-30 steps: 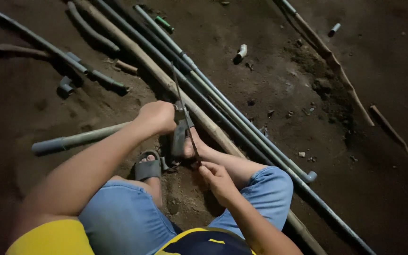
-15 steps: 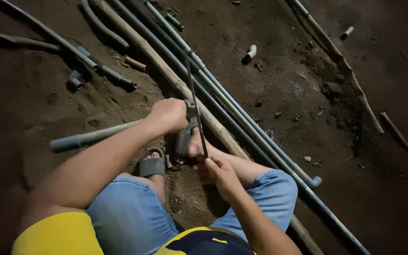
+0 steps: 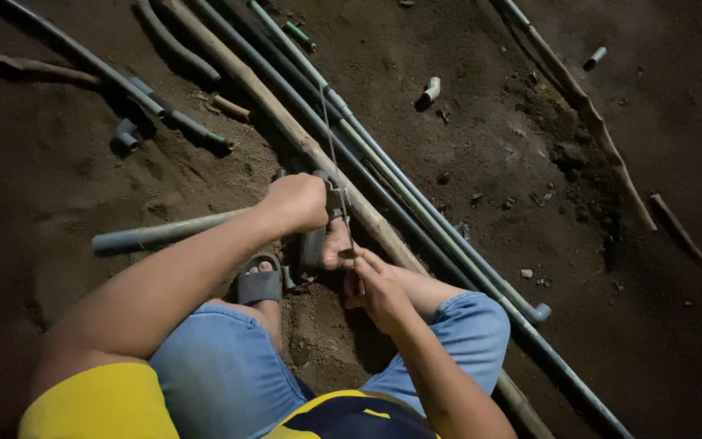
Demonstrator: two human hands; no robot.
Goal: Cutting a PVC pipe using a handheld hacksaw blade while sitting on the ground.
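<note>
L hand (image 3: 298,199) is wrapped tight round a gray pipe (image 3: 164,233) lying flat on the dirt, by the sandal (image 3: 260,284). R hand (image 3: 375,284) pinches a thin saw blade (image 3: 336,175) w/ its fingers; blade is skinny, dark, tilted up over the pipe end. Long pipes (image 3: 416,203) lie just beside.

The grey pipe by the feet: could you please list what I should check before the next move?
1. Left hand closed on the end of the grey pipe: ok.
2. Right hand holding the near end of the thin blade: ok.
3. Right foot pinning the pipe: cannot tell.
4. Bare toes clear of the blade: not ok, they are right beside it.
5. Lighting: not ok, it is dim.
</note>
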